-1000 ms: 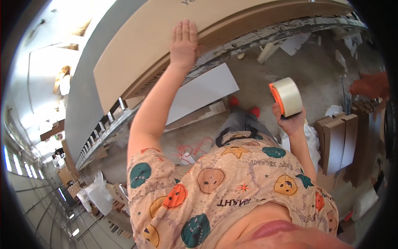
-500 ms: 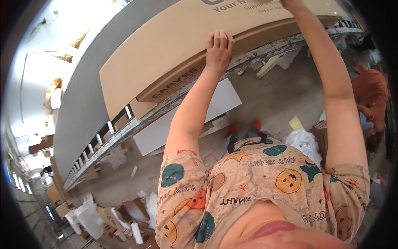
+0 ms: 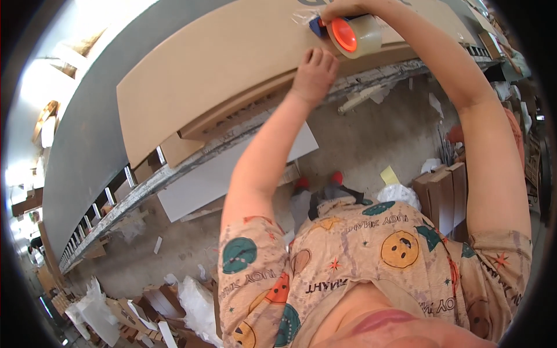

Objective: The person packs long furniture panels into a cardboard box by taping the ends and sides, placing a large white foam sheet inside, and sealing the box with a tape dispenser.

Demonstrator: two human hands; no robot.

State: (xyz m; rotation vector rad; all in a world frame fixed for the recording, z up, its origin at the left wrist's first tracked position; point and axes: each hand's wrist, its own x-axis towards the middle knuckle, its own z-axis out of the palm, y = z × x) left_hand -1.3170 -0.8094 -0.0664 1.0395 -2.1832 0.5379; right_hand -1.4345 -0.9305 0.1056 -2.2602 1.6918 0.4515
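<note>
A long brown cardboard box (image 3: 232, 69) lies on a roller conveyor (image 3: 130, 174) in front of me. My left hand (image 3: 316, 72) rests at the box's near edge, its fingers curled and close together. Whatever lies under those fingertips is hidden. Just beyond it to the right, my right hand (image 3: 342, 8) holds a tape dispenser (image 3: 345, 35) with a blue end, an orange hub and a wide roll of clear tape. Part of the right hand's grip is cut off by the top of the picture. A bit of clear film shows beside the dispenser's blue end.
A dark grey surface (image 3: 75, 145) curves along the far left. Below the conveyor lies a white panel (image 3: 214, 180). Brown cartons (image 3: 444, 194) and a clear plastic bag (image 3: 400, 195) stand at my right, with a person in a rust-coloured top (image 3: 514, 133) beyond. Scraps litter the lower left.
My right hand has swung left along the box, bringing the tape dispenser into full view near my left hand. My left hand has stayed by the box's edge. The view has shifted slightly.
</note>
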